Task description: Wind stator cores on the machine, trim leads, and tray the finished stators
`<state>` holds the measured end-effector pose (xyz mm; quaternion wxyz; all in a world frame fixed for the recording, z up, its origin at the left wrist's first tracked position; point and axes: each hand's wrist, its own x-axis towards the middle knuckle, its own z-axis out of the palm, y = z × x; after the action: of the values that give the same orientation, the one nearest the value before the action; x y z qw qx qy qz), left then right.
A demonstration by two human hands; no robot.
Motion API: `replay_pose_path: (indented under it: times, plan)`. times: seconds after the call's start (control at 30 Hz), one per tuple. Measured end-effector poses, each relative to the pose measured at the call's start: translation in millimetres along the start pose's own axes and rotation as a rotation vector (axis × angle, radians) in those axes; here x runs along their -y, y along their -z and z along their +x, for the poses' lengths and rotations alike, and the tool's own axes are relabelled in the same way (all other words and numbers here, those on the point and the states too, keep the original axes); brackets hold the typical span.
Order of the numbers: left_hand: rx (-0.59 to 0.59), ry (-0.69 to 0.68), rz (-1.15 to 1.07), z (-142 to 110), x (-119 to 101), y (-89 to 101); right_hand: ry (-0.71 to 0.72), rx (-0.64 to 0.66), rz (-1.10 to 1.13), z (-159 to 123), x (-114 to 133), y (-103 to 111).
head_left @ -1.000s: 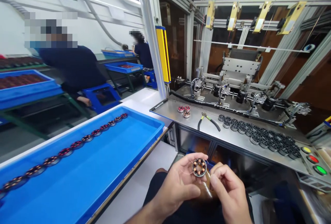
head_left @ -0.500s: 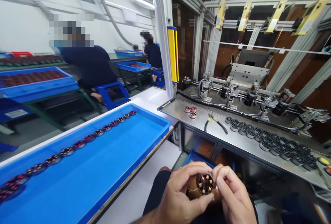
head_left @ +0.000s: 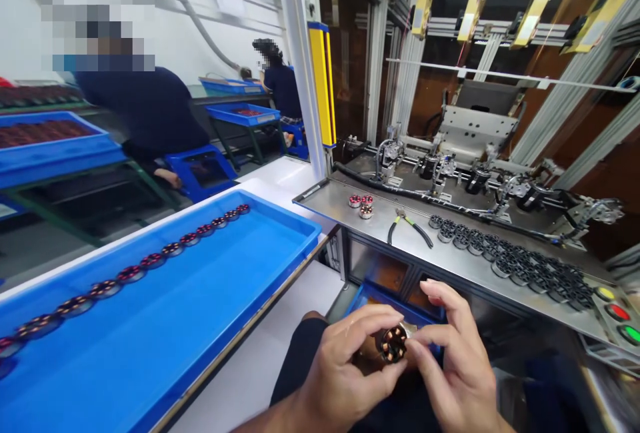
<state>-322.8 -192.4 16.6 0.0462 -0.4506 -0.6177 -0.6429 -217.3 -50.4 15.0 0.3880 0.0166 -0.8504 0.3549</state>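
My left hand (head_left: pixel 353 360) holds a small round motor stator (head_left: pixel 393 344) with copper windings, gripped between thumb and fingers above my lap. The stator's wound face is turned toward me. At its right edge, the thumb and a finger of my right hand (head_left: pixel 450 360) are pinched together, while another finger is raised. What lies between those right fingertips is too small to make out. A thin strand shows near the left hand's fingers.
To the left, a long blue tray (head_left: pixel 200 300) holds a row of wound stators (head_left: pixel 153 260). On the metal bench lie pliers (head_left: pixel 407 226), three wound stators (head_left: pixel 366 210) and many dark cores (head_left: pixel 500 253). Behind stands a winding machine (head_left: pixel 475 180); push buttons (head_left: pixel 619 312) are at right. Two people sit beyond.
The right hand's upper finger has lifted and spread away from the thumb. The stator has turned slightly in the left hand. The whole view has shifted a little right and downward.
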Motion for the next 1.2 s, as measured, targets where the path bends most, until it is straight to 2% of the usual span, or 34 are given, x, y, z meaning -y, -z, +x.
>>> replay_pose_path:
  times: [0.1, 0.23, 0.33, 0.47, 0.53, 0.6, 0.7, 0.87, 1.0, 1.1, 1.2]
  plan:
    - [0.017, 0.074, -0.098, -3, 3, 0.9, -0.161, -0.038, 0.111, -4, 2, -2]
    - [0.044, 0.258, -0.384, -7, 5, 0.9, -0.499, -0.039, 0.344, -6, 2, -9]
    - [0.027, 0.345, -0.495, -8, 5, -2.0, -0.618, -0.106, 0.528, -7, -1, -16]
    - [-0.038, 0.371, -0.482, -4, 6, -4.3, -0.590, -0.250, 0.711, -19, -7, -24]
    - [-0.047, 0.392, -0.470, -2, 7, -3.9, -0.582, -0.212, 0.767, -27, -9, -28]
    - [-0.041, 0.414, -0.459, -1, 7, -3.6, -0.591, -0.119, 0.784, -29, -10, -30]
    - [-0.033, 0.414, -0.447, -1, 8, -3.6, -0.577, -0.035, 0.715, -25, -8, -30]
    - [-0.015, 0.379, -0.430, -2, 8, -2.1, -0.604, -0.113, 0.538, -12, 1, -22]
    - [-0.021, 0.290, -0.388, -2, 10, -0.1, -0.693, -0.067, 0.624, -7, 3, -23]
    - [-0.012, 0.245, -0.352, -4, 12, 0.4, -0.646, -0.063, 0.655, -7, 2, -24]
    - [0.000, 0.242, -0.356, -5, 12, -0.9, -0.556, -0.088, 0.550, -9, 2, -21]
